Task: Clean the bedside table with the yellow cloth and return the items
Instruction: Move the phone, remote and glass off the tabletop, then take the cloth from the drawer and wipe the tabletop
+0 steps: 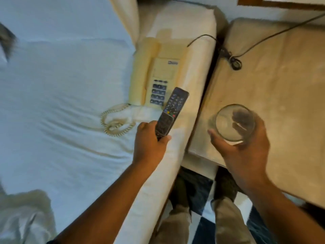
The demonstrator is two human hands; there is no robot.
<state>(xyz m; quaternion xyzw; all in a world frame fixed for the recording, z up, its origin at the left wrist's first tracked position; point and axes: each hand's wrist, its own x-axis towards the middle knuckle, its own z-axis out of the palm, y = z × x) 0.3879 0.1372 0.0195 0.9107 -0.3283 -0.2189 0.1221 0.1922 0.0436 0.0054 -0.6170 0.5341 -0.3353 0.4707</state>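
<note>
Black slab remote clamped in left fingers; right fingers wrap round clear glass.

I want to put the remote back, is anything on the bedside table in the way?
Mostly clear. The left hand holds the remote over the bed's edge. On the bedside table, only the glass in the right hand near the front and a black cable at the back take up space.

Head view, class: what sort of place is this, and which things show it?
Probably a hotel bedroom: a white-sheeted bed, a cream corded telephone lying on it, and a beige bedside table beside it.
</note>
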